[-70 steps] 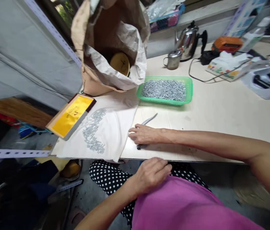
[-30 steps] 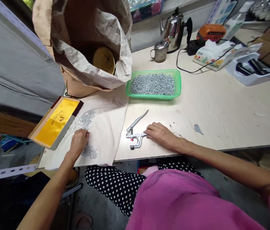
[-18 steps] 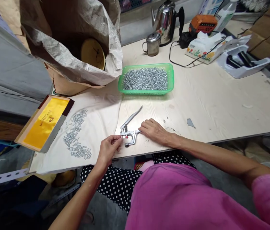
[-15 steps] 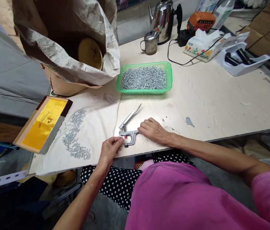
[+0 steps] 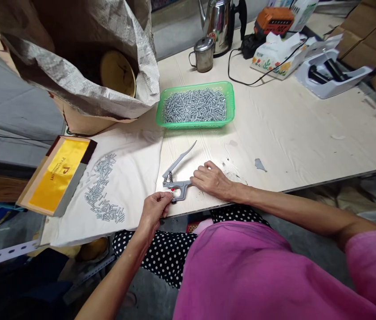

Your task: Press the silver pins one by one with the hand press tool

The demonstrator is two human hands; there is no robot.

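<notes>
Metal press pliers lie on the pale wooden table near its front edge, handles apart. My right hand rests on the lower handle with its fingers curled over it. My left hand pinches something small at the pliers' jaw, by a red spot; I cannot make out what. Left of the pliers a white cloth carries a scatter of small metal pieces. A green tray behind the pliers is full of the same small metal pieces.
A big crumpled paper sack with a yellow round thing inside stands at the back left. A yellow-topped box lies on the cloth's left edge. A steel kettle, a small lidded cup, a tissue pack and a white tray sit at the back.
My left hand left the metal pieces on the cloth and came to the pliers' jaw, fingers pinched. My right hand stayed on the handle. The view tilted down and right.
</notes>
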